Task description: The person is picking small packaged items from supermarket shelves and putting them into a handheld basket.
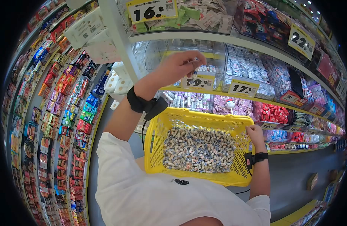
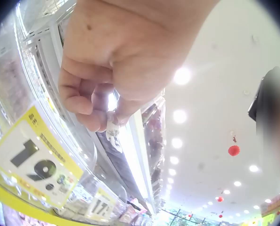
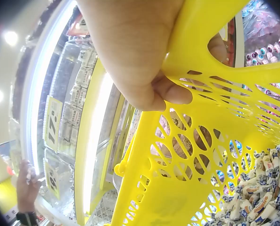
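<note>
My left hand is raised in front of a clear candy bin on the shelf, by a 19.8 price tag. In the left wrist view its thumb and fingers pinch a small white wrapped candy. Several similar wrapped candies lie low in that bin. My right hand grips the right rim of a yellow shopping basket, its thumb curled over the edge in the right wrist view. A broad layer of white-and-blue wrapped candies covers the basket's bottom.
Next to the bin stands a fuller clear bin of white candies, tagged 17.8. An upper shelf edge runs above my left hand. Lower bins hold purple candies and red candies. Packed snack shelves curve along the left.
</note>
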The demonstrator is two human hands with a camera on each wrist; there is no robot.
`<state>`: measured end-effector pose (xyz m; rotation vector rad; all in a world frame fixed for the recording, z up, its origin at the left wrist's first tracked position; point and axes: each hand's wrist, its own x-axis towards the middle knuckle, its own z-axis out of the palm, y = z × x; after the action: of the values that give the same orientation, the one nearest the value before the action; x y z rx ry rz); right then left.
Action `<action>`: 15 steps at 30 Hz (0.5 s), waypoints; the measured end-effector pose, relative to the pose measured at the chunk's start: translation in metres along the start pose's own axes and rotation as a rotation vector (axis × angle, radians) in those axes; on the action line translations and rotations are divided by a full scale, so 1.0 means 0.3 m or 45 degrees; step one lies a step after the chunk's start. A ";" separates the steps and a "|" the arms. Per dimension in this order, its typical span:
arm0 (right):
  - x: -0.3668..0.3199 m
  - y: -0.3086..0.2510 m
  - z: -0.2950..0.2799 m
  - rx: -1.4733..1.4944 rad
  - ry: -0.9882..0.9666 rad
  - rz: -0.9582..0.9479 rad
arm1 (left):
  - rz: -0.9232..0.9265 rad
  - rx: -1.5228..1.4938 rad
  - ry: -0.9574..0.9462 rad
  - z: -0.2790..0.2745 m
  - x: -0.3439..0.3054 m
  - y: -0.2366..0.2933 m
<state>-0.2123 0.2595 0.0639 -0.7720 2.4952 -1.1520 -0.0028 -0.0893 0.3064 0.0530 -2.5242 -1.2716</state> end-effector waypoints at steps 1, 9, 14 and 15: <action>-0.001 -0.005 -0.001 -0.003 -0.002 0.003 | 0.008 0.043 0.033 -0.017 0.027 -0.016; -0.002 -0.010 -0.006 -0.044 -0.016 0.015 | -0.212 -0.029 0.095 -0.105 0.182 -0.158; -0.002 -0.006 0.000 -0.038 0.000 -0.012 | -0.376 0.023 0.066 -0.116 0.223 -0.166; 0.001 -0.001 0.000 -0.037 -0.005 -0.007 | -0.399 0.024 0.040 -0.118 0.231 -0.167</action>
<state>-0.2124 0.2592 0.0640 -0.7886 2.5137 -1.1174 -0.0635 -0.1591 0.3044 0.4862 -2.5725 -1.3448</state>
